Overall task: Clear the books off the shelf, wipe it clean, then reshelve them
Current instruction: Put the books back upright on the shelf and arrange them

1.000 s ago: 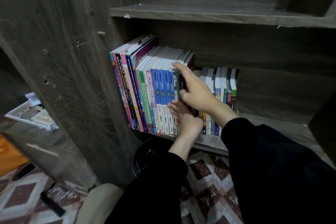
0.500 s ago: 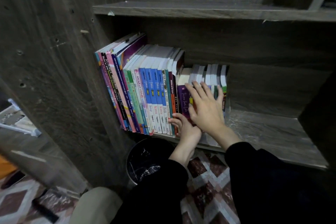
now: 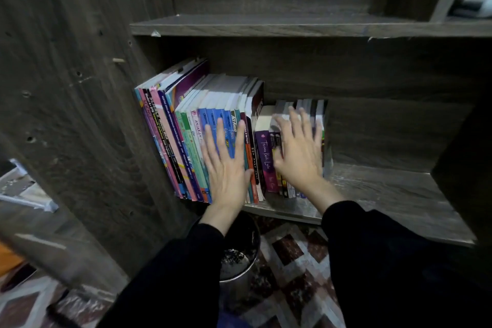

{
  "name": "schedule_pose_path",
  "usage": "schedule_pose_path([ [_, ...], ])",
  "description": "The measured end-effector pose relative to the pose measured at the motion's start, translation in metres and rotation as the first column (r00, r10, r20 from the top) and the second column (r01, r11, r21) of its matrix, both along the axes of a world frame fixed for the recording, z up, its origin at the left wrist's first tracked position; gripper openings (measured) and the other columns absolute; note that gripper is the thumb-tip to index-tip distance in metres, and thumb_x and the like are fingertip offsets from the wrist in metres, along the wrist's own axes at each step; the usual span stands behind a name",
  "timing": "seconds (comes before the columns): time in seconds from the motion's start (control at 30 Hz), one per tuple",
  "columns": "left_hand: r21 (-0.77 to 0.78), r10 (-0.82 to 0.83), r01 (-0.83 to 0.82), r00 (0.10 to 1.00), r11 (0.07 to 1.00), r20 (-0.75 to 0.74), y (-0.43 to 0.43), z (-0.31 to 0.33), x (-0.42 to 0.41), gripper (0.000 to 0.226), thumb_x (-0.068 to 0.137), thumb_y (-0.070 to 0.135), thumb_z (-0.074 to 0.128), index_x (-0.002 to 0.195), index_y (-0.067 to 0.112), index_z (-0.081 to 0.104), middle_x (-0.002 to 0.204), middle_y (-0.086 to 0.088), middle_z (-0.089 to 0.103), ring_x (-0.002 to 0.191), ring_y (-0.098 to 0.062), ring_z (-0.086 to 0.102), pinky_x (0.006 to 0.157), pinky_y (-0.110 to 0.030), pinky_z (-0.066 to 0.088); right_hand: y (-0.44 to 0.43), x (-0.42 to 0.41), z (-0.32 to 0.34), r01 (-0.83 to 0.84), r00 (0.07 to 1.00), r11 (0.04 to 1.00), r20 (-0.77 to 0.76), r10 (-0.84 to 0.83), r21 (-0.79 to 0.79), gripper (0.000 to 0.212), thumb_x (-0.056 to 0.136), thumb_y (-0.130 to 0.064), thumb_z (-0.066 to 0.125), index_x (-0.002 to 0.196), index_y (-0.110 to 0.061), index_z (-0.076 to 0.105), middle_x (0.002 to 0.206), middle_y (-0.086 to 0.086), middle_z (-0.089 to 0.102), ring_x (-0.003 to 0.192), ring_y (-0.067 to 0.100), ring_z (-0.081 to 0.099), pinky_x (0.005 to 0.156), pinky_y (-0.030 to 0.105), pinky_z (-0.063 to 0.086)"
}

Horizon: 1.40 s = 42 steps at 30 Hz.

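The books (image 3: 186, 125) stood upright in one row at the left end of the shelf (image 3: 386, 189), with the first book against the side panel (image 3: 80, 114). The row had two groups: tall books (image 3: 170, 114) at the left, leaning slightly to the left, and short books (image 3: 319, 114) directly to their right. A purple book (image 3: 266, 152) stood at the left edge of the short group, touching the last tall book. The right part of the shelf board lay bare and showed a glossy, streaked surface. The left hand (image 3: 226, 165) lay flat against the spines of the blue tall books, fingers straight and spread apart, gripping nothing. The right hand (image 3: 298, 152) lay against the spines of the short books, fingers likewise straight and spread; it was motion-blurred, so exact contact at the fingertips could not be confirmed. The two hands were near each other but not touching, with the purple book and several dark spines showing between them. Both forearms wore black sleeves (image 3: 386, 261). An upper shelf (image 3: 292, 26) ran above the books. A round bin (image 3: 239, 269) stood on the floor below the front edge of the shelf, under the left wrist, beside a patterned rug (image 3: 292, 255).
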<state>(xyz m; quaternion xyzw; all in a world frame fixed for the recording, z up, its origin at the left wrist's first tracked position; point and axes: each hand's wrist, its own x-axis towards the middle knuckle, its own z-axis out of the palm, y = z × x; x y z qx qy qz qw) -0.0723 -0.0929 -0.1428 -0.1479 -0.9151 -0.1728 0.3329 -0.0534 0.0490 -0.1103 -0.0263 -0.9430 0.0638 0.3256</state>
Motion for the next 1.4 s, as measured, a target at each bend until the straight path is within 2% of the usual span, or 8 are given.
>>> schedule_pose_path([
  [0.23, -0.224, -0.006, 0.009, 1.000, 0.974, 0.017, -0.009, 0.009, -0.030, 0.147, 0.052, 0.060, 0.080, 0.143, 0.026, -0.031, 0.154, -0.012, -0.017, 0.135, -0.026, -0.037, 0.110, -0.054, -0.016, 0.018, 0.005, -0.027, 0.060, 0.990, 0.998, 0.129, -0.064, 0.034, 0.084, 0.082, -0.029, 0.067, 0.151, -0.022, 0.020, 0.160, 0.011, 0.003, 0.147, 0.029, -0.003, 0.113, 0.055, -0.002],
  [0.47, -0.252, -0.044, 0.046, 0.999, 0.967, 0.014, 0.002, 0.008, -0.013, 0.131, 0.068, 0.049, 0.077, 0.145, 0.022, -0.026, 0.151, -0.010, -0.032, 0.137, -0.031, -0.033, 0.111, -0.056, -0.019, 0.032, 0.005, -0.025, 0.073, 0.995, 0.994, 0.056, -0.077, 0.082, 0.073, 0.081, -0.042, 0.062, 0.146, -0.025, 0.033, 0.152, 0.013, 0.030, 0.141, 0.031, 0.019, 0.109, 0.054, 0.015],
  [0.57, -0.435, -0.078, 0.035, 0.994, 0.900, -0.081, 0.019, 0.010, -0.009, 0.104, 0.082, 0.040, 0.066, 0.148, 0.007, -0.007, 0.156, -0.013, -0.011, 0.140, -0.031, -0.024, 0.110, -0.055, -0.018, 0.045, 0.006, -0.026, 0.083, 0.994, 0.996, 0.069, -0.086, 0.038, 0.075, 0.081, -0.041, 0.064, 0.146, -0.024, 0.031, 0.154, 0.011, 0.028, 0.144, 0.032, 0.015, 0.111, 0.057, 0.014],
  [0.67, -0.504, -0.031, 0.009, 0.999, 0.864, -0.035, 0.037, 0.026, -0.012, 0.093, 0.084, 0.014, 0.055, 0.145, 0.002, -0.014, 0.159, -0.016, 0.000, 0.141, -0.032, -0.024, 0.107, -0.061, -0.020, 0.051, 0.007, -0.023, 0.043, 0.995, 0.998, 0.089, -0.047, 0.046, 0.072, 0.081, -0.036, 0.066, 0.144, -0.022, 0.034, 0.153, 0.009, 0.031, 0.145, 0.032, 0.016, 0.111, 0.056, 0.020],
  [0.77, -0.560, 0.018, 0.007, 0.999, 0.828, 0.039, 0.047, 0.034, -0.013, 0.094, 0.083, 0.020, 0.051, 0.146, -0.001, -0.015, 0.158, -0.016, 0.007, 0.142, -0.029, -0.024, 0.099, -0.061, -0.026, 0.052, 0.008, -0.021, 0.014, 0.993, 1.000, 0.115, -0.016, 0.017, 0.071, 0.083, -0.034, 0.065, 0.145, -0.023, 0.032, 0.155, 0.007, 0.027, 0.146, 0.030, 0.011, 0.113, 0.053, 0.018],
  [1.0, -0.416, -0.004, 0.004, 1.000, 0.910, 0.002, 0.042, 0.023, 0.005, 0.079, 0.080, 0.028, 0.056, 0.147, 0.003, 0.020, 0.137, -0.013, 0.046, 0.141, -0.027, 0.024, 0.110, -0.056, -0.019, 0.052, 0.011, -0.015, -0.003, 0.982, 0.999, 0.189, 0.012, -0.048, 0.074, 0.085, -0.034, 0.062, 0.148, -0.025, 0.023, 0.158, 0.002, 0.015, 0.147, 0.024, -0.002, 0.116, 0.050, 0.011],
  [1.13, -0.333, 0.008, -0.031, 0.997, 0.943, -0.071, 0.037, -0.004, 0.020, 0.084, 0.072, 0.033, 0.070, 0.142, 0.001, 0.035, 0.111, -0.015, 0.053, 0.112, -0.030, 0.046, 0.110, -0.056, 0.021, 0.052, 0.013, -0.012, -0.012, 0.976, 0.997, 0.216, 0.029, -0.082, 0.073, 0.086, -0.029, 0.061, 0.147, -0.027, 0.021, 0.158, 0.000, 0.013, 0.147, 0.023, -0.005, 0.117, 0.051, 0.012],
  [1.4, 0.141, 0.007, -0.022, 0.994, 0.990, 0.107, 0.051, -0.015, 0.027, 0.068, 0.078, 0.037, 0.071, 0.135, 0.010, 0.044, 0.124, -0.023, 0.043, 0.110, -0.031, 0.035, 0.085, -0.046, 0.046, 0.049, 0.014, -0.010, -0.005, 0.973, 0.992, 0.227, 0.034, -0.128, 0.074, 0.084, -0.021, 0.061, 0.147, -0.027, 0.021, 0.158, 0.001, 0.012, 0.147, 0.023, -0.007, 0.116, 0.052, 0.014],
])
